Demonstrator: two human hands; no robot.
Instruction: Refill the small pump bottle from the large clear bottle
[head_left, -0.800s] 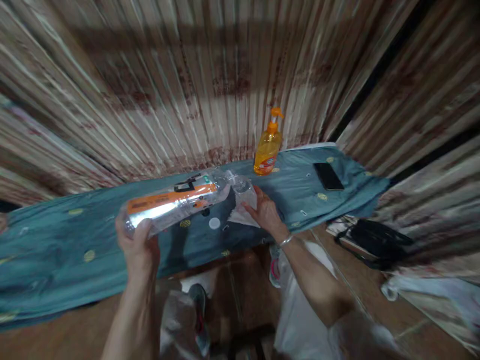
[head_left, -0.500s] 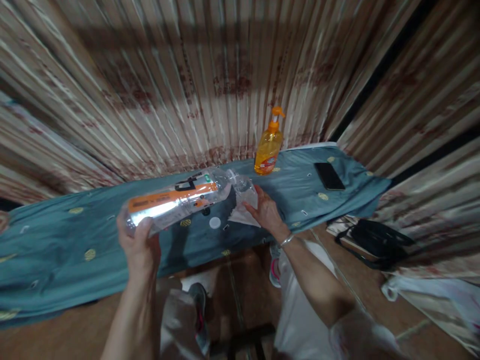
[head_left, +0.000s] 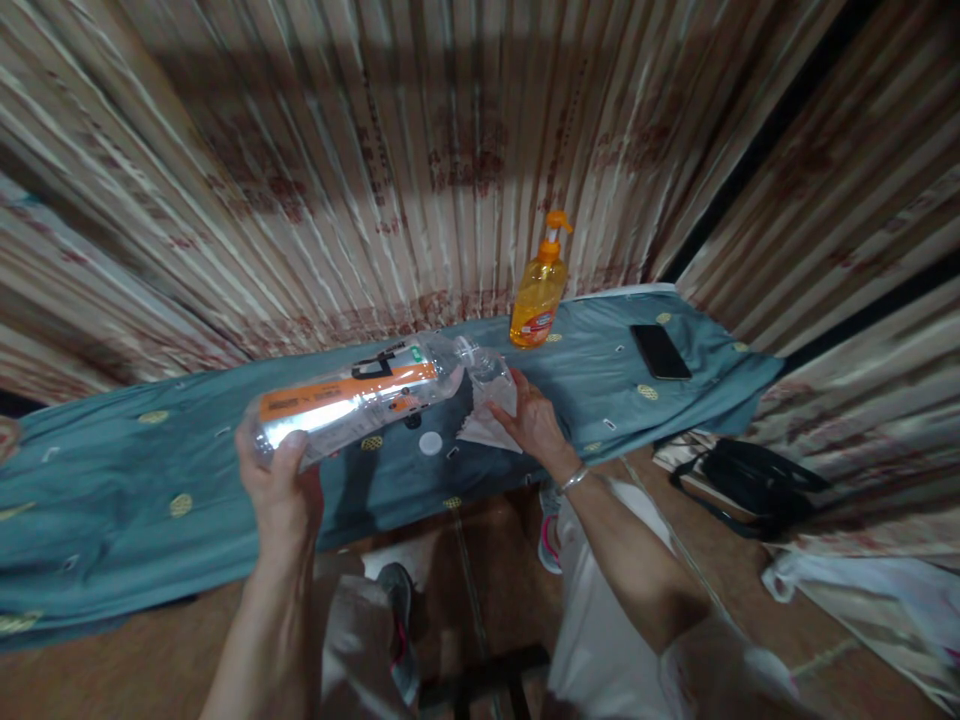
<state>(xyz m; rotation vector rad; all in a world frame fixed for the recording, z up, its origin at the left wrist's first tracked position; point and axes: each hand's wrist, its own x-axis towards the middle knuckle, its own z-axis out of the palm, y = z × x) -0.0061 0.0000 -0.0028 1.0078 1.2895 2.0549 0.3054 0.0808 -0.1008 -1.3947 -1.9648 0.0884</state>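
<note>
Bottle of clear, glossy plastic, long and cylindrical with a narrowing shoulder and an orange-and-silver label, lies tilted in the air over the worktop, its neck pointing to two o'clock. The left hand keeps its grip curled round the base, at eight o'clock from the neck. Between four and five o'clock from the neck, the right hand, a smooth metal bracelet at its wrist, pinches a thin white sheet with a saw-toothed lower edge; the fingers hide part of it. Right by the neck is a small see-through piece, its exact shape hard to make out, as is whether the two touch. At seven o'clock a flat, round white cap lies on the rumpled teal cloth, printed with yellow motifs. A rounded pump bottle of amber liquid stands upright at two o'clock, near the right hand, and a flat black phone lies at three, well apart. Pleated, flower-printed curtain hangs from ten to two o'clock, walling off the far edge. On the floor at four o'clock rests a soft black bag; at nine, another person's hand shows partly, blurred.
</note>
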